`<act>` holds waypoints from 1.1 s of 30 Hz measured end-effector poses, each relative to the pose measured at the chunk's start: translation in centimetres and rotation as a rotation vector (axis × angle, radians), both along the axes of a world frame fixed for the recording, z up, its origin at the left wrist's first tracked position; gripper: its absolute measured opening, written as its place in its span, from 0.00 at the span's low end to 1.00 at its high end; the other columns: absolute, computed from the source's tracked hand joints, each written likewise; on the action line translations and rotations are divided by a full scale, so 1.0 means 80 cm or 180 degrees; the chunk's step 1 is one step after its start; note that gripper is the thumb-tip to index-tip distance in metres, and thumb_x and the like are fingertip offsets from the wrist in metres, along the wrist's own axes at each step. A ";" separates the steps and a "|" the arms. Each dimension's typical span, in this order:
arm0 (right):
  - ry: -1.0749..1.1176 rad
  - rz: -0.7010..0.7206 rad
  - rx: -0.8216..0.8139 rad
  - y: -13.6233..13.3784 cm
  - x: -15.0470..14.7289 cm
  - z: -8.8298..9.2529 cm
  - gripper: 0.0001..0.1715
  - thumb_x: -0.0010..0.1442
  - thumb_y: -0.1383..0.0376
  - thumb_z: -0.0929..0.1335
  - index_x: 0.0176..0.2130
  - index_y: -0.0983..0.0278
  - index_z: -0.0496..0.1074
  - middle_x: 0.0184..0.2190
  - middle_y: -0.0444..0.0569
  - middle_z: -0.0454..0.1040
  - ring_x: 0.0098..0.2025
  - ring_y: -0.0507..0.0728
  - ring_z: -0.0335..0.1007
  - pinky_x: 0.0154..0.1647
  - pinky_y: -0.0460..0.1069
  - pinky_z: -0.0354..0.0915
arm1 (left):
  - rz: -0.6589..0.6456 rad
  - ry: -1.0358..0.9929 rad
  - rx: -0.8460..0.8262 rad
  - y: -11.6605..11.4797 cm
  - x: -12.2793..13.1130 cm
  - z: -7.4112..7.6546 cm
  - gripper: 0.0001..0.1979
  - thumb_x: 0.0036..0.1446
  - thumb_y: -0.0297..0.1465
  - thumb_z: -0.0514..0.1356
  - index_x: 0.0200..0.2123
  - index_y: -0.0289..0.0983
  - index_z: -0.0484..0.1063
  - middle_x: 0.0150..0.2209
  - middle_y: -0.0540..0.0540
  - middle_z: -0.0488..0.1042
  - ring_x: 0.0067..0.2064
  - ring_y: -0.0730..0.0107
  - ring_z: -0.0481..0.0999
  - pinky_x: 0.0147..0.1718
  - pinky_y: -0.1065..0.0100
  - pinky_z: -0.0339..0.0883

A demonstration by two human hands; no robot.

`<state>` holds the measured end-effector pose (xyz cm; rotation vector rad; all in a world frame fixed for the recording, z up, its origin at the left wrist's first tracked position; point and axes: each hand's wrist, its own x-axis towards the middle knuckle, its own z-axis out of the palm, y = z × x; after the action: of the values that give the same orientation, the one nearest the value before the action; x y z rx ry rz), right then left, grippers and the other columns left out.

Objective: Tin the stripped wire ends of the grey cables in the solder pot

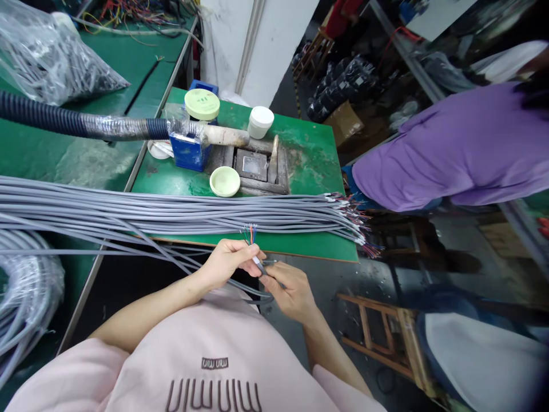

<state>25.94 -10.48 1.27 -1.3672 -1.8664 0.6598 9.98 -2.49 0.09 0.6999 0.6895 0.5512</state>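
Observation:
A grey cable (261,266) is held between my two hands, just in front of the table's near edge. My left hand (234,260) pinches it by a white band close to its stripped end. From there a fan of thin coloured wires (251,232) points away from me. Lower on the cable, the fingers of my right hand (289,289) are closed around the grey jacket. Beyond my hands, a thick bundle of grey cables (214,212) lies across the green table (309,243), its stripped ends (360,226) hanging over the right edge.
Behind the bundle stand a soldering pot (251,165), a pale green dish (225,181), a white tub (260,122) and a blue box (189,151) under a ribbed hose (124,127). Coiled cable (30,292) is at left. A person in purple (454,149) is at right, near a wooden stool (381,337).

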 end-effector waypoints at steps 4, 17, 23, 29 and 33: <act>0.0947 0.0190 -0.0815 0.002 -0.005 -0.002 0.21 0.64 0.58 0.63 0.23 0.64 0.69 0.16 0.42 0.69 0.18 0.48 0.62 0.23 0.45 0.58 | -0.0127 -0.0156 0.0031 0.000 0.000 -0.001 0.22 0.44 0.46 0.69 0.26 0.30 0.78 0.19 0.45 0.74 0.20 0.75 0.71 0.23 0.72 0.64; 0.2614 0.0233 -0.1676 0.007 -0.027 -0.032 0.24 0.61 0.50 0.64 0.27 0.66 0.73 0.09 0.39 0.61 0.12 0.47 0.52 0.18 0.46 0.54 | -0.0048 -0.0402 0.0304 0.002 -0.004 -0.009 0.28 0.49 0.54 0.61 0.21 0.31 0.75 0.20 0.47 0.68 0.21 0.74 0.66 0.23 0.68 0.59; 0.2724 -0.0049 -0.1654 0.010 -0.031 -0.019 0.25 0.57 0.48 0.66 0.24 0.66 0.71 0.08 0.39 0.60 0.11 0.48 0.51 0.17 0.46 0.52 | 0.0156 -0.0107 0.0804 0.003 -0.015 -0.017 0.14 0.50 0.39 0.65 0.35 0.34 0.74 0.26 0.50 0.72 0.26 0.77 0.66 0.28 0.73 0.62; 0.2864 -0.0027 -0.1637 0.013 -0.035 -0.019 0.21 0.60 0.52 0.66 0.25 0.65 0.72 0.08 0.38 0.59 0.11 0.47 0.52 0.17 0.45 0.52 | 0.1271 0.0238 0.1497 -0.002 -0.030 0.001 0.09 0.49 0.32 0.67 0.28 0.36 0.69 0.20 0.56 0.65 0.20 0.82 0.58 0.20 0.77 0.54; 0.2777 -0.0033 -0.1628 0.014 -0.036 -0.021 0.20 0.60 0.53 0.66 0.27 0.65 0.72 0.08 0.38 0.60 0.11 0.47 0.52 0.17 0.45 0.52 | 0.1175 0.0787 0.2344 -0.001 -0.031 0.013 0.05 0.51 0.32 0.65 0.31 0.36 0.78 0.17 0.54 0.63 0.20 0.80 0.58 0.21 0.74 0.55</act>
<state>23.05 -9.33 -0.45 -1.0906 -1.0153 1.5094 7.52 -2.60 1.16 1.3557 0.8578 1.0956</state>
